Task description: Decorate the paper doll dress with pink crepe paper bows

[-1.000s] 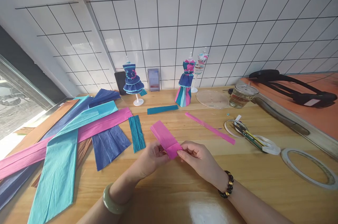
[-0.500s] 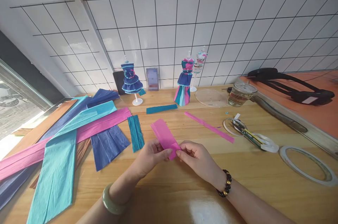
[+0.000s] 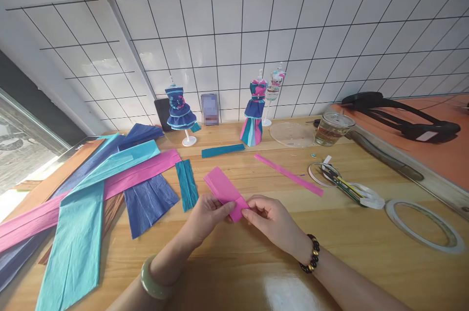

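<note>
Between my two hands is a pink crepe paper strip (image 3: 224,185), held slantwise above the table with its near end folded. My left hand (image 3: 210,215) pinches the strip's left side, thumb on top and the other fingers underneath. At the near right corner, the thumb and curled fingers of my right hand (image 3: 269,216) grip the paper edge. A short teal crepe paper piece (image 3: 186,184) lies just left of my hands. Beyond them rest a narrow pink strip (image 3: 289,175) and a long teal strip (image 3: 223,150).
Crepe paper sheets (image 3: 82,233) overlap on the left. Small dress forms in paper dresses, one in blue (image 3: 180,110) and one multicoloured (image 3: 255,110), stand by the tiled wall beside a phone (image 3: 210,109). Rightward are a glass cup (image 3: 334,129), a cutter (image 3: 342,185) and a tape roll (image 3: 394,223).
My left thumb has shifted slightly up and left along the pink strip, and the strip's far end has swung a little left. My right hand keeps its grip.
</note>
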Demonstrator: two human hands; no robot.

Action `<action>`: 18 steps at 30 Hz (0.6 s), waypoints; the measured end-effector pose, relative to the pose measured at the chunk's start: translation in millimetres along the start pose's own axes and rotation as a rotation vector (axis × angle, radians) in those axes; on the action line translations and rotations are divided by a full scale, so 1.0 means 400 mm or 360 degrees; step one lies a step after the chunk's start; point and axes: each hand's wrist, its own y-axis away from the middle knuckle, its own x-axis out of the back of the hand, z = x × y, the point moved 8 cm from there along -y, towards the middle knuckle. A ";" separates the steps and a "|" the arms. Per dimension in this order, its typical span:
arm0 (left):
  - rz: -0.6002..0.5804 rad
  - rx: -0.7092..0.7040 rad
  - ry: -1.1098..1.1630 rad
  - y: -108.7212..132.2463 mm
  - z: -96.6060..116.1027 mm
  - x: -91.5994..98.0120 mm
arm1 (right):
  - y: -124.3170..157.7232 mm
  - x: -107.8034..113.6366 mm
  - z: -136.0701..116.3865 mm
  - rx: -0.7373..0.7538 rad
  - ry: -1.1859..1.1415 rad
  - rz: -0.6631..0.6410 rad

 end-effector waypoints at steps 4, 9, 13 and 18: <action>0.0012 -0.0004 0.0035 -0.001 -0.006 0.005 | 0.002 -0.009 0.014 -0.0087 -0.0282 -0.0031; -0.0047 -0.0013 0.0009 0.000 -0.005 -0.001 | 0.003 -0.019 0.028 -0.0186 -0.0494 -0.0015; -0.0116 -0.0026 0.0000 0.001 -0.004 -0.010 | 0.002 -0.031 0.023 -0.0159 -0.0536 -0.0074; -0.0143 -0.0003 0.0007 0.002 -0.017 -0.009 | 0.001 -0.027 0.017 -0.0106 -0.0470 -0.0044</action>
